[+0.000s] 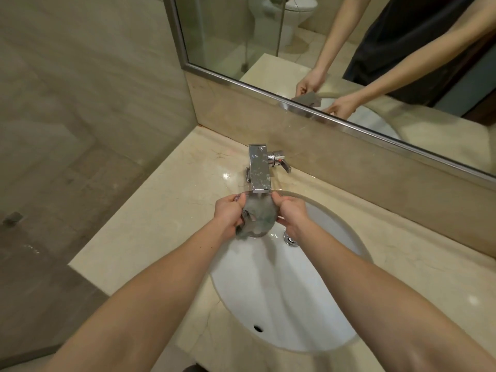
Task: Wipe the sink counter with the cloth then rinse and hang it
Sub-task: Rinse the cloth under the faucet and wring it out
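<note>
A grey cloth point(259, 217) hangs bunched over the white sink basin point(295, 291), right under the spout of the chrome faucet point(259, 167). Water runs from the spout onto the cloth. My left hand point(229, 214) grips its left edge and my right hand point(291, 214) grips its right edge, stretching it between them. The beige marble counter point(161, 224) surrounds the basin and looks wet near the faucet.
The faucet lever point(283, 161) sticks out to the right of the faucet body. A drain plug point(291, 238) sits in the basin beside my right wrist. A framed mirror point(335, 63) runs along the back wall. A glass panel point(80, 116) stands at the counter's left.
</note>
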